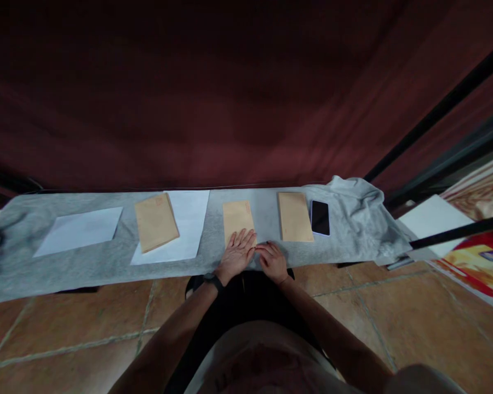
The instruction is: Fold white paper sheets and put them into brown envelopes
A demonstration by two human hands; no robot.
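- I look through the head camera at a narrow, grey-covered tabletop [267, 208] crossing the middle of the frame.
- At centre lies a tan envelope [235, 215], faint reddish print at its upper right.
- The left hand [239, 254], with a dark wristband [214, 281], lies flat over its lower part, fingers slightly apart.
- The right hand [273, 263] bends in at the envelope's lower right corner; I can't make out whether its fingers pinch the paper.
- Right of centre: a second envelope [296, 217], a phone [320, 218] just beside it.
- Left of centre: stacked envelopes [156, 223] partly over a white sheet [190, 224].
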